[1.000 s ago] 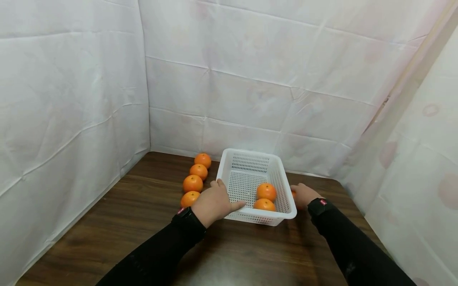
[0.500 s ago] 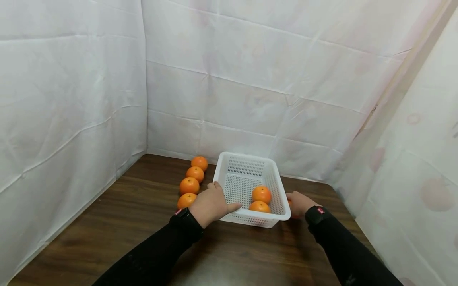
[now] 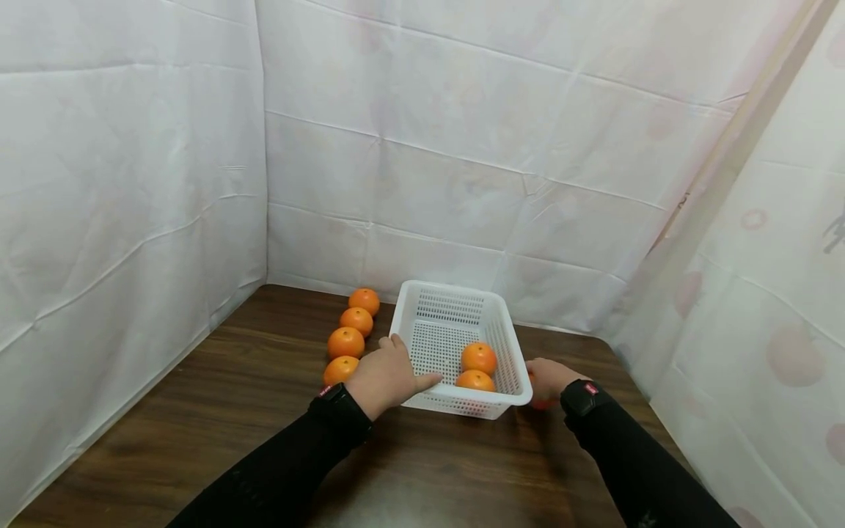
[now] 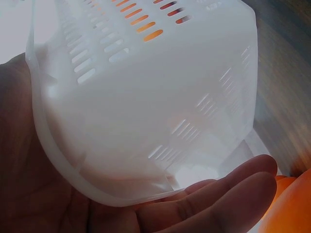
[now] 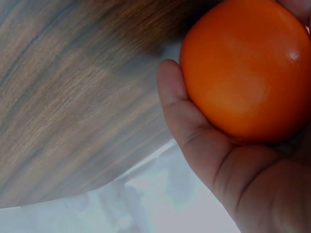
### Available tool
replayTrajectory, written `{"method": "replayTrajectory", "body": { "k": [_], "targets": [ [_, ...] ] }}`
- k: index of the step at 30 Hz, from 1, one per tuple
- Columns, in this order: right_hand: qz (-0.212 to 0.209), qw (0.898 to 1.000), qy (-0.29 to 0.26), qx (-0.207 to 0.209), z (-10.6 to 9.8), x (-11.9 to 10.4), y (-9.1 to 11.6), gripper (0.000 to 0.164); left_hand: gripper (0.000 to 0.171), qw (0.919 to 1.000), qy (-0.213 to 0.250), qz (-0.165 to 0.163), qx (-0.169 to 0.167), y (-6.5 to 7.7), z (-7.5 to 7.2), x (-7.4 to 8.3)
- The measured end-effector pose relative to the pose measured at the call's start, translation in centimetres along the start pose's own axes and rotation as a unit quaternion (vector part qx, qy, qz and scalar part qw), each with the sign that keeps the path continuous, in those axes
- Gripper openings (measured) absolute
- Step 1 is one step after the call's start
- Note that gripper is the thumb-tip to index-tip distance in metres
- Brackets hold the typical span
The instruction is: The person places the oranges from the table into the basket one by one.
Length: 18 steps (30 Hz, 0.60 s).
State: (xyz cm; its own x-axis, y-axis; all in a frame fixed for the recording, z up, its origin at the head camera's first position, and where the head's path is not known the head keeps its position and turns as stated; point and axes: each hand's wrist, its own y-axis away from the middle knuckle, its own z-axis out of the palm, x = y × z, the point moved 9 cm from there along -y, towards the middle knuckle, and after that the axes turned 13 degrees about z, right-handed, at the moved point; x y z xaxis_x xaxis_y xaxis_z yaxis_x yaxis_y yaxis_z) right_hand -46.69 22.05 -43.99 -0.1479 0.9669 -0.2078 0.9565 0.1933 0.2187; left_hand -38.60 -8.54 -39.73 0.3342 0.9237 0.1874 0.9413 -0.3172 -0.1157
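A white perforated plastic basket [image 3: 455, 290] stands on the wooden table with two oranges [image 3: 478, 358] inside, at its near right. My left hand [image 3: 386, 374] lies around the near left corner, thumb stretched over the near rim. In the left wrist view, straight fingers [image 4: 243, 194] run along the outside of the basket wall [image 4: 126, 111]. Just outside the right wall, my right hand [image 3: 551, 378] grips another orange [image 5: 248, 73]. In the right wrist view the thumb [image 5: 194, 131] lies against its side; the other fingers are mostly hidden.
Several oranges [image 3: 346, 342] form a row left of the basket, the nearest close by my left hand. The dark wooden table [image 3: 251, 411] meets white sheets [image 3: 396, 176] at the back and sides.
My right hand has come slightly nearer to me along the basket's right side. My left hand stays at the corner. The whole view has shifted a little.
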Motion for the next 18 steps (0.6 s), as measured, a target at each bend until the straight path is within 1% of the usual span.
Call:
{"method": "replayTrajectory", "body": {
  "k": [4, 8, 12, 18],
  "targets": [
    [0.015, 1.000, -0.003, -0.020, 0.19, -0.09, 0.07, 0.026, 0.130, 1.0000, 0.001, -0.003, -0.003, 0.03, 0.05, -0.01],
    [0.017, 0.999, 0.003, -0.032, 0.30, -0.36, 0.25, 0.031, 0.130, 1.0000, 0.006, -0.001, -0.004, 0.05, 0.06, 0.07],
    [0.021, 0.999, 0.014, -0.041, 0.46, -0.44, 0.19, 0.031, 0.130, 0.9999, 0.011, 0.000, -0.005, 0.07, 0.00, 0.07],
    [0.038, 0.997, 0.009, -0.071, 0.74, -0.65, 0.22, 0.029, 0.129, 0.9998, 0.019, -0.004, -0.006, 0.00, -0.23, -0.06]
  ]
}}
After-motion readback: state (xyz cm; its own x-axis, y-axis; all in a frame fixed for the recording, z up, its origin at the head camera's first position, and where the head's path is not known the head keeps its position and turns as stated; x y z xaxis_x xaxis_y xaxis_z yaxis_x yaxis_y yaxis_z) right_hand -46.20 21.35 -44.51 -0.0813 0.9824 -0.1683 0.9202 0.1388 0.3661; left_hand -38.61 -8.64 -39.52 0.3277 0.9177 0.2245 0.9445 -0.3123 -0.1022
